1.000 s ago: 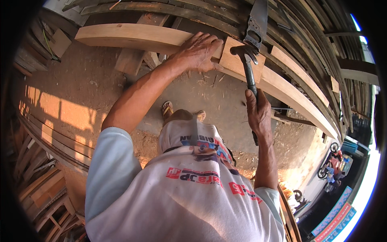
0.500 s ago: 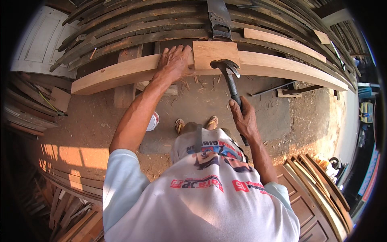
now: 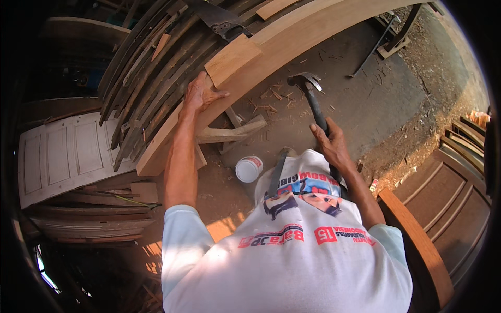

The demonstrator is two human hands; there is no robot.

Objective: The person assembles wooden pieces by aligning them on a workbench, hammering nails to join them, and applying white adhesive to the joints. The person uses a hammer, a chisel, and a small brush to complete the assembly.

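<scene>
We note a block [image 3: 233, 60] lying on the beam [image 3: 308, 32]. Alongside, the slats [image 3: 172, 78] bear a saw [image 3: 220, 22]. On the floor [image 3: 365, 117] we record a white bucket [image 3: 249, 169] and scattered chips [image 3: 276, 95].

The top edge crops the grey steel handsaw [image 3: 216, 19] and the long pale wooden beam [image 3: 297, 40]; the right rim, the brown panelled door [image 3: 441, 211]. The right grip [image 3: 332, 146] hides part of the dark-handled claw hammer [image 3: 313, 106].

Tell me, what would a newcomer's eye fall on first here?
Probably the hammer, gripped in the right hand above the grey floor. Then the long pale beam slanting up to the right, with the left hand on it. A white tub sits near the picture's middle.
</scene>
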